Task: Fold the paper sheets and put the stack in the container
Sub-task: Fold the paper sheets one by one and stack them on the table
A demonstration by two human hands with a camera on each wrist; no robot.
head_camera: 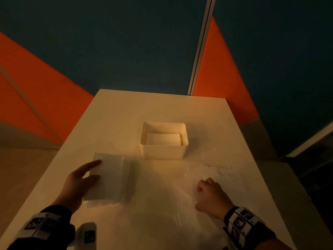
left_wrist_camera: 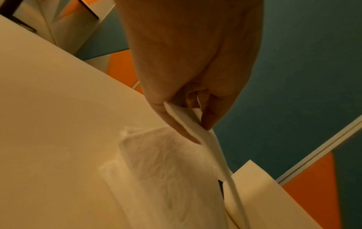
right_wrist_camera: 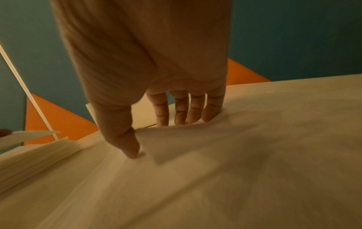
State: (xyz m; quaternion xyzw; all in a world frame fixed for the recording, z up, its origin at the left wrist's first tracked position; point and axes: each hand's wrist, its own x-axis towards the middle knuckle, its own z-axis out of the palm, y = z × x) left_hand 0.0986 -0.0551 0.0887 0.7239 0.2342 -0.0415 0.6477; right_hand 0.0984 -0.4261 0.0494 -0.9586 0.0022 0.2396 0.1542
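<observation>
Head view: on the pale desk (head_camera: 115, 112), at about 9 o'clock, the left hand (head_camera: 79, 184) pinches the near-left edge of a folded paper sheet (head_camera: 111, 177) between thumb and fingers, the sheet partly lifted. At 12 o'clock the white container (head_camera: 163, 150) holds a folded stack (head_camera: 163, 139). At about 3 o'clock the right hand (head_camera: 210, 195) rests with fingers curled down, tips pressing a thin flat sheet (head_camera: 227, 174); whether it grips that sheet I cannot tell.

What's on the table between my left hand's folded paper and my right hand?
In the head view, only bare table lies between the folded paper and the right hand.
</observation>
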